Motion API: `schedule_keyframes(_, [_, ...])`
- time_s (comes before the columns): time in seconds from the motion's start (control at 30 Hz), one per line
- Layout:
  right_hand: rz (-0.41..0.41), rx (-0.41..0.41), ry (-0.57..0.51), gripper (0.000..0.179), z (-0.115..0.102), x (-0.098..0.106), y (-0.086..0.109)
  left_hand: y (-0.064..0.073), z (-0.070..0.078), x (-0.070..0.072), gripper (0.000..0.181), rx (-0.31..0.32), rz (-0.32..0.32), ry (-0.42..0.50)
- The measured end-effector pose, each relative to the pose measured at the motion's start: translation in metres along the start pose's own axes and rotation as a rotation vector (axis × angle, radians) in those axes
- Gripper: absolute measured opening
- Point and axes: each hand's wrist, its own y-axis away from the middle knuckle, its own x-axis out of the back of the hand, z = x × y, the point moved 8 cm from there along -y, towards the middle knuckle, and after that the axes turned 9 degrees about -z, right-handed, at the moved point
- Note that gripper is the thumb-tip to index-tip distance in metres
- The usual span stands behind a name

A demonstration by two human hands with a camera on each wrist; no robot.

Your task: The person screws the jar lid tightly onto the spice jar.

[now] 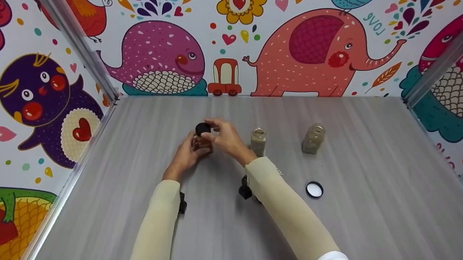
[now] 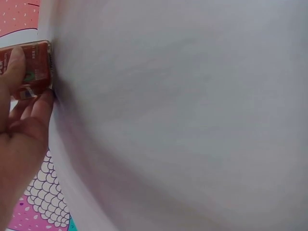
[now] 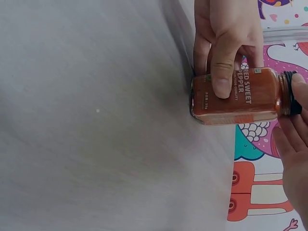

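Note:
A glass spice jar (image 3: 262,94) labelled red sweet pepper, filled with red-brown powder, stands on the table with its black cap (image 1: 202,129) on the neck. My left hand (image 1: 186,155) grips the jar's body; in the right wrist view its thumb (image 3: 224,67) lies across the label. From the other side, my right hand (image 1: 229,139) pinches the cap between thumb and fingers. The left wrist view catches only the lower part of the same jar (image 2: 36,67) at its left edge, with the left fingers around it.
Two uncapped glass jars with greyish-green contents stand to the right, one (image 1: 258,142) just beyond my right wrist, the other (image 1: 314,139) farther right. A black lid (image 1: 314,189) lies with its white inside up. Cartoon-printed panels (image 1: 235,40) border the grey table (image 1: 371,159).

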Motion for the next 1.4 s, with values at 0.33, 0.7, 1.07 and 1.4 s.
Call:
schedule_keyframes(0.33, [-0.042, 0.027, 0.002, 0.053, -0.0023, 0.0001, 0.0022, 0.0013, -0.0013, -0.0016, 0.057, 0.037, -0.016, 0.005])
schedule_keyframes(0.7, [-0.028, 0.018, -0.030, 0.048, 0.0023, -0.0021, 0.0017, 0.0006, -0.0009, -0.0025, 0.058, 0.036, -0.013, 0.017])
schedule_keyframes(1.07, [0.001, 0.015, -0.008, 0.052, 0.0029, 0.0004, 0.0023, -0.0002, -0.0011, -0.0027, 0.054, 0.041, -0.016, 0.044])
schedule_keyframes(1.4, [-0.033, 0.018, 0.038, 0.056, 0.0035, 0.0015, 0.0013, 0.0007, -0.0016, -0.0040, 0.052, 0.039, -0.033, 0.108])
